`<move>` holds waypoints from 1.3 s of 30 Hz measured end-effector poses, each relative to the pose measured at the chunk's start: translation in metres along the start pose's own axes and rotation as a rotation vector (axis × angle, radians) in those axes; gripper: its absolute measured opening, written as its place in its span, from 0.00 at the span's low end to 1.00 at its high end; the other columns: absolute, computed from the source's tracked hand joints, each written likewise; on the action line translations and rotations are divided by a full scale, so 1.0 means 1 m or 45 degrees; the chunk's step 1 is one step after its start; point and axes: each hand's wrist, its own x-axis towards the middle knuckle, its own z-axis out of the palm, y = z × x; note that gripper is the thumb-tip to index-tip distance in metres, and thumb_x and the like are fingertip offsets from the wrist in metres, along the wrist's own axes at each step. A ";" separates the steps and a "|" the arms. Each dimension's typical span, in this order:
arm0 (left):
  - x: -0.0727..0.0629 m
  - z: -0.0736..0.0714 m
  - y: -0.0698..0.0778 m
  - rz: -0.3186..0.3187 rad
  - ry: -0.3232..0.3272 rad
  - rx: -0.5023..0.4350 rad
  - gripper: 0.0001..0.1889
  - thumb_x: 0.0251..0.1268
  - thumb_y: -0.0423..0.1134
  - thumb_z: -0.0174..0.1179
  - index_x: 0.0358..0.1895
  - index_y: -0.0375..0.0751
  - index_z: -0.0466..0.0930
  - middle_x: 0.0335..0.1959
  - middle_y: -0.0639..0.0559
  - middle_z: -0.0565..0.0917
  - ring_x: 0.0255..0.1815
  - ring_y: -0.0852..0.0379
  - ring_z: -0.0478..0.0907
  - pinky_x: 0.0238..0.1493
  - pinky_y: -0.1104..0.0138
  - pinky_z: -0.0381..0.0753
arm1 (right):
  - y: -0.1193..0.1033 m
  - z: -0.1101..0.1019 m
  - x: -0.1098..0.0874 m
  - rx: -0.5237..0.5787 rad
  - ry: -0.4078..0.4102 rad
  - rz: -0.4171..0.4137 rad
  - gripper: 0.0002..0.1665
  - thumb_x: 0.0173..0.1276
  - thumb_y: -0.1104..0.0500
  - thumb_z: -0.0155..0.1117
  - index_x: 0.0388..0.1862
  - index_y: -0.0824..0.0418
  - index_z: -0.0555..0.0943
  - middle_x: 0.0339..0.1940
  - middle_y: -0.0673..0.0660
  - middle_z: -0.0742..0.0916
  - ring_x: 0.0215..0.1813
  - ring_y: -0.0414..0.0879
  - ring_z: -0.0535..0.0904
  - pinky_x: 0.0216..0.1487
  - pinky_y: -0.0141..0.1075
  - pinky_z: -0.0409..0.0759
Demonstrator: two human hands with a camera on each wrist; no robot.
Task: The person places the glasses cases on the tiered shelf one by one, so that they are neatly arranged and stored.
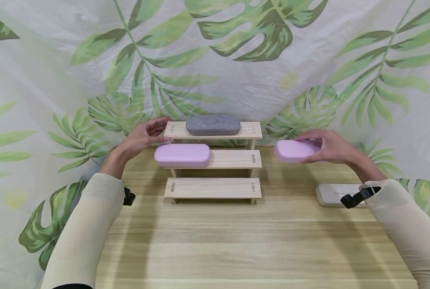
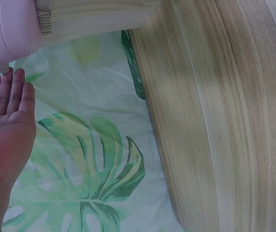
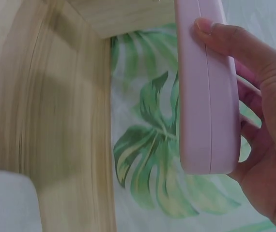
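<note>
A three-step wooden rack (image 1: 211, 188) stands against the back. On its top step lies a grey fabric glasses case (image 1: 213, 125), and a pink glasses case (image 1: 182, 155) sits at the left end of the middle step, its end overhanging a little. My left hand (image 1: 146, 132) is at the rack's upper left end, fingers extended, fingertips right at the wood in the left wrist view. To the right of the rack, my right hand (image 1: 327, 146) holds a second pink glasses case (image 3: 208, 96) in the air, thumb on one side and fingers on the other.
A white glasses case (image 1: 330, 195) lies on the wooden table (image 1: 215, 249) at the right, partly behind the right wrist strap. The lowest step of the rack is bare. A leaf-patterned cloth (image 1: 236, 80) hangs behind the rack and borders the table.
</note>
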 end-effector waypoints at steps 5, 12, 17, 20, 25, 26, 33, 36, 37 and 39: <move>0.000 0.000 0.000 -0.001 0.006 0.011 0.41 0.74 0.34 0.69 0.85 0.46 0.60 0.84 0.48 0.63 0.84 0.49 0.61 0.83 0.53 0.65 | -0.010 0.006 0.006 0.037 0.003 -0.035 0.39 0.42 0.55 0.95 0.58 0.52 0.90 0.58 0.54 0.90 0.58 0.47 0.81 0.50 0.27 0.75; 0.000 0.000 0.001 0.006 0.006 0.018 0.40 0.74 0.34 0.68 0.85 0.46 0.60 0.84 0.48 0.63 0.84 0.49 0.61 0.81 0.58 0.68 | -0.024 0.014 0.013 0.032 0.023 -0.077 0.38 0.42 0.55 0.95 0.57 0.53 0.91 0.55 0.53 0.91 0.56 0.48 0.83 0.48 0.29 0.76; 0.000 0.000 0.000 0.013 0.002 0.008 0.40 0.74 0.34 0.68 0.85 0.46 0.60 0.84 0.47 0.63 0.84 0.48 0.61 0.80 0.61 0.69 | -0.031 0.023 0.019 0.067 0.035 -0.120 0.38 0.43 0.56 0.94 0.57 0.56 0.90 0.55 0.54 0.92 0.56 0.49 0.83 0.49 0.28 0.77; 0.000 0.000 0.000 0.014 0.000 0.009 0.40 0.74 0.34 0.68 0.85 0.46 0.61 0.84 0.47 0.64 0.84 0.48 0.61 0.80 0.62 0.70 | -0.035 0.028 0.022 0.054 0.049 -0.165 0.38 0.44 0.56 0.93 0.57 0.58 0.90 0.54 0.57 0.92 0.55 0.51 0.84 0.48 0.29 0.77; 0.000 0.000 -0.001 0.021 -0.003 -0.004 0.40 0.74 0.33 0.68 0.85 0.44 0.60 0.84 0.47 0.63 0.84 0.48 0.61 0.81 0.59 0.68 | -0.042 0.036 0.027 0.042 0.060 -0.166 0.39 0.42 0.55 0.94 0.57 0.59 0.90 0.54 0.57 0.92 0.54 0.51 0.85 0.47 0.32 0.78; 0.000 0.000 -0.001 0.022 -0.003 -0.006 0.40 0.74 0.33 0.68 0.85 0.44 0.60 0.84 0.46 0.63 0.84 0.47 0.61 0.81 0.59 0.67 | -0.044 0.038 0.029 0.044 0.057 -0.163 0.39 0.42 0.55 0.94 0.57 0.59 0.90 0.54 0.56 0.92 0.53 0.51 0.85 0.47 0.32 0.78; 0.000 0.001 -0.001 0.024 -0.001 -0.011 0.40 0.74 0.32 0.68 0.85 0.43 0.59 0.84 0.46 0.63 0.84 0.47 0.61 0.80 0.63 0.69 | -0.054 0.051 0.037 0.057 0.053 -0.190 0.39 0.42 0.53 0.94 0.56 0.58 0.90 0.54 0.55 0.92 0.55 0.52 0.84 0.50 0.39 0.79; 0.000 0.002 0.000 0.026 -0.002 -0.010 0.40 0.74 0.32 0.68 0.85 0.42 0.59 0.84 0.45 0.63 0.84 0.47 0.61 0.81 0.62 0.68 | -0.058 0.057 0.040 0.058 0.053 -0.225 0.39 0.43 0.52 0.93 0.57 0.59 0.90 0.54 0.56 0.92 0.56 0.54 0.85 0.51 0.42 0.79; 0.000 0.002 0.000 0.025 -0.001 -0.010 0.40 0.74 0.33 0.68 0.85 0.42 0.59 0.84 0.45 0.62 0.84 0.47 0.61 0.81 0.61 0.68 | -0.059 0.059 0.041 0.057 0.056 -0.234 0.39 0.43 0.52 0.93 0.57 0.59 0.90 0.55 0.56 0.92 0.56 0.54 0.85 0.52 0.43 0.80; -0.001 0.002 0.000 0.025 -0.002 -0.006 0.40 0.74 0.33 0.68 0.85 0.42 0.59 0.84 0.45 0.62 0.84 0.47 0.61 0.81 0.61 0.67 | -0.062 0.064 0.043 0.050 0.062 -0.246 0.40 0.43 0.52 0.93 0.58 0.59 0.90 0.56 0.57 0.92 0.57 0.55 0.85 0.53 0.44 0.80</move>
